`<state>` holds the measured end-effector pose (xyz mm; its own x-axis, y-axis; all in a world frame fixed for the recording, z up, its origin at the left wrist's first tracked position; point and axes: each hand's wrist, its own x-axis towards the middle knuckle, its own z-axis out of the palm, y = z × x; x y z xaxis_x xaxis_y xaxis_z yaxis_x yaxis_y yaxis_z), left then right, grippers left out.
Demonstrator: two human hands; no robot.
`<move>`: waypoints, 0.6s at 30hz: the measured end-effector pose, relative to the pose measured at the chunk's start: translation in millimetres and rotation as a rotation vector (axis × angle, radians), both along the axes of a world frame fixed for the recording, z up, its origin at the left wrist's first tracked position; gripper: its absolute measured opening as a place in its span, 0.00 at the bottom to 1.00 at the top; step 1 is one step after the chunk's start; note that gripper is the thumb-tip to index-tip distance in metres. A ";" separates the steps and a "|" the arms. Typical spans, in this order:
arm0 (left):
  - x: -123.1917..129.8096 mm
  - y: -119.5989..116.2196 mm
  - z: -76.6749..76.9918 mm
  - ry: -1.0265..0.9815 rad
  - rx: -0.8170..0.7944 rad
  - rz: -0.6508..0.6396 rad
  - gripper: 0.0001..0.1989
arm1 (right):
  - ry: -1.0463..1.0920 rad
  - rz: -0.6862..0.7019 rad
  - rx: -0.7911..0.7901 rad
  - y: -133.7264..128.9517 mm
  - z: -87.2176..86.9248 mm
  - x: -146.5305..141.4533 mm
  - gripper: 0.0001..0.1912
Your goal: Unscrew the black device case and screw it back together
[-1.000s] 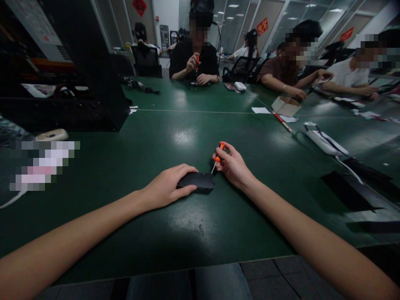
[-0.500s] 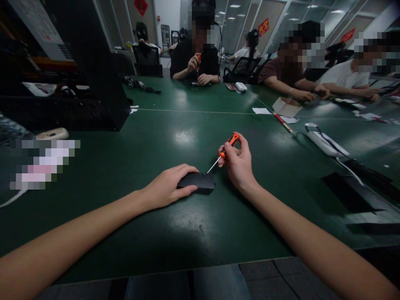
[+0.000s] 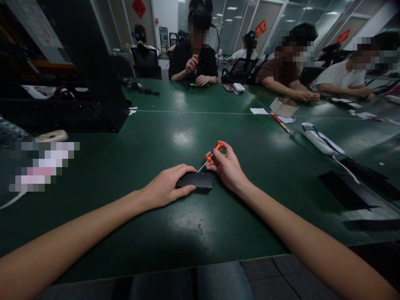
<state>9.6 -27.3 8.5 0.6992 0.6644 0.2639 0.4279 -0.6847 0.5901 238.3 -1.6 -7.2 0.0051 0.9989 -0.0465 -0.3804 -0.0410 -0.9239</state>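
A small black box (image 3: pixel 201 180) lies on the green table (image 3: pixel 125 241). Around its left end is my left hand (image 3: pixel 170 184), fingers over the far edge and thumb along the near side. My right hand (image 3: pixel 229 166) grips an orange-and-black screwdriver (image 3: pixel 215 151) by its handle, to the right of the box. The metal shaft slants down and left, its tip at the far edge of the box close to my left fingertips. Whether the tip touches the box I cannot tell.
To the right lie a white power strip (image 3: pixel 323 139) with a cable and a dark flat piece (image 3: pixel 343 189). A cardboard box (image 3: pixel 283 107) stands farther back. A black cabinet (image 3: pixel 90 62) rises at the left. Across the table a person (image 3: pixel 193 62) holds another screwdriver.
My right hand and the screwdriver have moved left and slightly down, so the tip has shifted left along the box's far edge. My left hand still holds the box.
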 end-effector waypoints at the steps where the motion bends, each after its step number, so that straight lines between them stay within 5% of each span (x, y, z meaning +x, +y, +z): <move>1: 0.0 -0.1 -0.1 0.000 -0.003 0.004 0.18 | 0.017 0.045 -0.034 -0.6 -0.5 -0.6 0.35; 6: 0.3 0.3 -2.5 -0.020 -0.003 0.020 0.19 | 0.085 0.180 -0.091 -1.6 -0.6 1.4 0.29; 13: 1.1 0.2 -0.3 -0.074 -0.004 0.152 0.20 | 0.094 0.019 -0.007 -3.3 2.5 1.2 0.30; 18: -0.6 1.0 0.0 -0.118 -0.005 0.207 0.21 | -0.072 0.099 0.013 -2.7 -2.3 0.3 0.27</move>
<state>9.0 -26.3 8.5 0.5125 0.7919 0.3321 0.4864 -0.5864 0.6477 238.6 -4.3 -9.5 -0.0912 0.9952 -0.0369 -0.3072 -0.0634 -0.9495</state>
